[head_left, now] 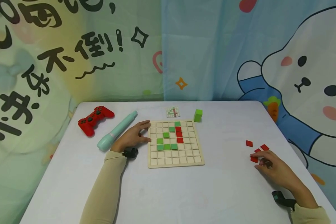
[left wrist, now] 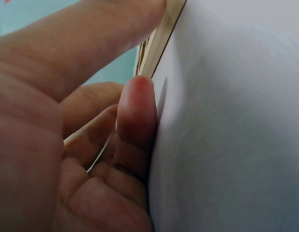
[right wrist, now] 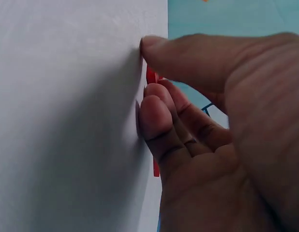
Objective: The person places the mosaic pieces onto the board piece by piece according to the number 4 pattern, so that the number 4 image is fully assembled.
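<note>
A wooden grid board (head_left: 173, 165) lies mid-table, with several green tiles (head_left: 167, 147) and 3 red tiles (head_left: 179, 134) in its squares. My left hand (head_left: 131, 137) is at the board's left edge, its thumb and fingertips touching the rim (left wrist: 161, 43). Over on the right, my right hand (head_left: 275, 169) is low over several loose red tiles (head_left: 249, 143). Its fingertips are at the nearest red tile (head_left: 254, 159), with thumb and fingers apart. In the right wrist view, a bit of red tile (right wrist: 151, 75) shows between them; the fingers partly hide it.
Behind the board lie a small pattern card (head_left: 172, 112) and a green block (head_left: 198, 115). To the left are a red game controller (head_left: 95, 120) and a teal tapered tube (head_left: 117, 131), close to my left hand. A printed curtain (head_left: 190, 49) hangs behind the white table (head_left: 212, 193).
</note>
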Motion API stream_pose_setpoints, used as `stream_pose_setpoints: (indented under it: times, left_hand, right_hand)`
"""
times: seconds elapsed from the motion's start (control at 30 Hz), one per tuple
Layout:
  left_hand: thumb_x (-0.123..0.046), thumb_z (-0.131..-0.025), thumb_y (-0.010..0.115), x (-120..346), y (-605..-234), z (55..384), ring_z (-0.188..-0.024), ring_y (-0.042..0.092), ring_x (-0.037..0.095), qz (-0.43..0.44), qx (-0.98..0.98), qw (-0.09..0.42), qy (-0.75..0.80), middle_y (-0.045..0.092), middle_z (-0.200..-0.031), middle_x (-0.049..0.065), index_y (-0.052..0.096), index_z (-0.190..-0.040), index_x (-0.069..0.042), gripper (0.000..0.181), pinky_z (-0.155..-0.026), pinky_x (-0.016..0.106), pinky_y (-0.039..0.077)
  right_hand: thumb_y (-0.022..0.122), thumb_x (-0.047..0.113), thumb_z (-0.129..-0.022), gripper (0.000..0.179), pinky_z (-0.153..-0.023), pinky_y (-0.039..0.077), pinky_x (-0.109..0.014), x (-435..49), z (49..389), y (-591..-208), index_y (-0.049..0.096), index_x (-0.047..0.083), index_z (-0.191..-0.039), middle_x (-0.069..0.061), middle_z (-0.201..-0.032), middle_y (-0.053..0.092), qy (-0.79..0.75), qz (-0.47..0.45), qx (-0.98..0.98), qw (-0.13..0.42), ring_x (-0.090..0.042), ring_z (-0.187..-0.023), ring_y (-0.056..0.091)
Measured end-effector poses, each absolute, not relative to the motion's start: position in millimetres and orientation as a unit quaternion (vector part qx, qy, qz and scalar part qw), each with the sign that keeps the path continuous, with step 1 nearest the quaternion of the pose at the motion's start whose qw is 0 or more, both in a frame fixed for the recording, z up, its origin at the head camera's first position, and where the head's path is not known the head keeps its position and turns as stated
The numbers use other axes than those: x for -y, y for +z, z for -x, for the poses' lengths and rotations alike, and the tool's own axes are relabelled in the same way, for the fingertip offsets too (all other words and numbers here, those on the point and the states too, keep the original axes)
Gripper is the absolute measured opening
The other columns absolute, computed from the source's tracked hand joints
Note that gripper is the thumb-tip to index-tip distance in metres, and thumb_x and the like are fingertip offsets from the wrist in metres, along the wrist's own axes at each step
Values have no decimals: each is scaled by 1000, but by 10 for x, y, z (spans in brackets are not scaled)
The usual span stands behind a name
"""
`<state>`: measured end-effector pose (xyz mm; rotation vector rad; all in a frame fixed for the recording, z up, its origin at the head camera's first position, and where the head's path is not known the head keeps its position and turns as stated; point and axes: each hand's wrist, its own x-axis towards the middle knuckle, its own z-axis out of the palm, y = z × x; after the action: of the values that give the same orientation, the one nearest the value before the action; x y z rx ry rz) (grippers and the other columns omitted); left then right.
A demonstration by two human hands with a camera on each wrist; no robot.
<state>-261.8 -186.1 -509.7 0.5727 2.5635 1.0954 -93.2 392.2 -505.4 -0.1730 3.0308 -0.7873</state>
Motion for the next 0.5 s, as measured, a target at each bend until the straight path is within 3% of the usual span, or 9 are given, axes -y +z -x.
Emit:
stream_pose_setpoints:
  times: [0.27, 0.5]
  left_hand:
    - [-26, -93, 85, 1845, -5078, 2624, -109, 63, 23, -196, -893, 146, 378, 31, -177, 6, 40, -165, -10, 87, -96, 33, 51]
    - [-26, -92, 85, 1842, -5064, 2598, -107, 62, 23, -183, -894, 156, 379, 31, -177, 4, 39, -166, -13, 88, -97, 34, 50]
  right_hand:
    - [78, 3, -93, 40, -70, 48, -13, -3935, 922, -5073, 68, 3, -132, -7, -104, 60, -245, 38, -969, -11, 5, -82, 48]
    - [77, 8, -96, 42, -71, 47, -14, -3887, 924, -5041, 64, -2, -134, -9, -106, 58, -255, 16, -966, 24, -2, -85, 49]
